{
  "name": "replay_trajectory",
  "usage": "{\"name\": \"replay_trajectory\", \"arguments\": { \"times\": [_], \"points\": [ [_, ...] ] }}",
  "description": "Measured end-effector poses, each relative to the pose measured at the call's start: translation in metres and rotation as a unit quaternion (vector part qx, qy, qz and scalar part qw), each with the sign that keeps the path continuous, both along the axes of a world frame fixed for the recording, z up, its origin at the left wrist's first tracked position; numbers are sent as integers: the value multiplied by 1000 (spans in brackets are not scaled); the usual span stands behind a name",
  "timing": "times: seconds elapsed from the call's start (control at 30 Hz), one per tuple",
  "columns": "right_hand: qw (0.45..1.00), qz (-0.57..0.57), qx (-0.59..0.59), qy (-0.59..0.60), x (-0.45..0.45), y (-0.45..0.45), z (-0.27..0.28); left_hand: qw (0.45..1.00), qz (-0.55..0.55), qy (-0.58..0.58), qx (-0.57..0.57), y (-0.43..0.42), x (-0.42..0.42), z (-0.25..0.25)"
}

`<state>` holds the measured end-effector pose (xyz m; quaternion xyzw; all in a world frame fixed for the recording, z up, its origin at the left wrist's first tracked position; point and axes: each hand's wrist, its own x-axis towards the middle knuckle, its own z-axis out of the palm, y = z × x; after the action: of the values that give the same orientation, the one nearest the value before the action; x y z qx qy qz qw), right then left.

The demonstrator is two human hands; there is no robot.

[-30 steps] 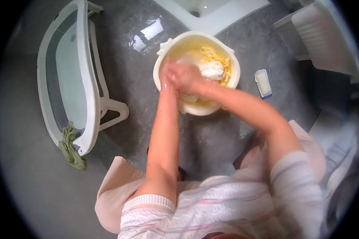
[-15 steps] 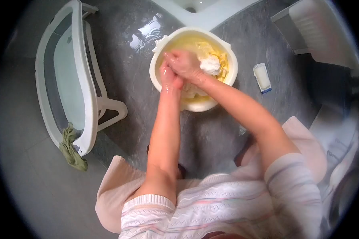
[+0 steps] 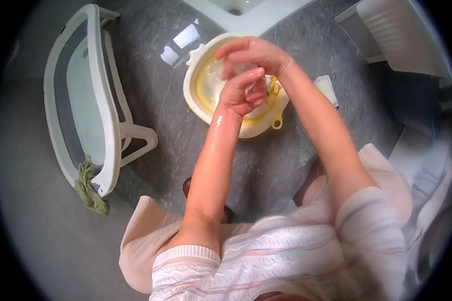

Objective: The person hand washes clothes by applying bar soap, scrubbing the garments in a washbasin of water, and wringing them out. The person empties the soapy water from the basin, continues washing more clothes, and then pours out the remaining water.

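A cream-white basin (image 3: 190, 90) with a yellowish inside stands on the grey floor. In it lie water and yellow-and-white wet cloth (image 3: 273, 86), largely hidden by my hands. Above the basin, my left hand (image 3: 238, 94) is turned partly palm-up, its thumb apart from curled fingers. Something whitish shows in that gap; whether it is in the hand or behind it is unclear. My right hand (image 3: 258, 54) arches over the left with its fingers stretched out and spread, slightly blurred. Both hands look wet.
A white-and-grey folding tub (image 3: 113, 150) stands at the left, an olive-green cloth (image 3: 91, 193) over its rim. Right of the basin lies a white bar-like item (image 3: 326, 90), partly behind my right forearm. A white fixture (image 3: 256, 22) with a drain is at the top.
My hands were clasped low inside the basin; they have come apart and shifted right, the right hand rising and spreading its fingers. The basin appears turned, with a yellow loop now visible at lower right.
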<state>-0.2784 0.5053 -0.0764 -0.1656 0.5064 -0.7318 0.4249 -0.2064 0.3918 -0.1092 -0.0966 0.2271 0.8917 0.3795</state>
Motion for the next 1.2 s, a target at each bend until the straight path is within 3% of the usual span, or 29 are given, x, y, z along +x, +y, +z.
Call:
{"name": "replay_trajectory", "arguments": {
  "times": [0.03,0.13,0.17,0.33,0.43,0.53,0.63,0.7,0.73,0.77,0.8,0.87,0.93,1.0,1.07,1.13,1.2],
  "points": [
    [999,-40,-10,-11,4,-2,3,999,4,-15,33,1,1,-1],
    [996,-81,20,9,4,-11,18,999,-1,50,-2,0,-1,12],
    [994,-106,17,-35,7,-13,18,999,-10,26,-30,1,-3,10],
    [974,-198,101,-39,11,-19,-10,948,30,46,-312,16,6,1],
    [951,-258,167,-27,21,-26,-35,864,57,105,-489,19,9,-35],
    [922,-348,159,-53,30,-33,-65,702,-7,207,-681,10,10,-50],
    [917,-372,140,-39,19,-33,-89,584,-151,340,-721,-23,-5,-27],
    [932,-328,139,-72,18,-41,-71,563,-53,492,-662,-53,-21,-22],
    [940,-288,146,-114,21,-41,-35,579,-151,466,-651,-69,-34,6],
    [956,-211,173,-105,22,-39,-21,640,-232,405,-610,-83,-41,38],
    [966,-136,201,-90,22,-40,-19,649,-229,419,-593,-104,-49,36],
    [977,-89,170,-92,27,-44,-38,649,-217,358,-636,-133,-31,89],
    [977,-90,177,-77,36,-58,-38,697,-171,277,-639,-178,-14,123],
    [975,-85,193,-63,36,-61,-41,637,-116,237,-724,-215,6,154],
    [971,-74,222,-43,39,-61,-42,627,16,210,-750,-264,42,172],
    [966,-82,241,-46,39,-59,-44,560,88,171,-806,-314,82,175],
    [965,-80,244,-42,35,-56,-43,452,139,172,-864,-362,121,156]
  ]
}}
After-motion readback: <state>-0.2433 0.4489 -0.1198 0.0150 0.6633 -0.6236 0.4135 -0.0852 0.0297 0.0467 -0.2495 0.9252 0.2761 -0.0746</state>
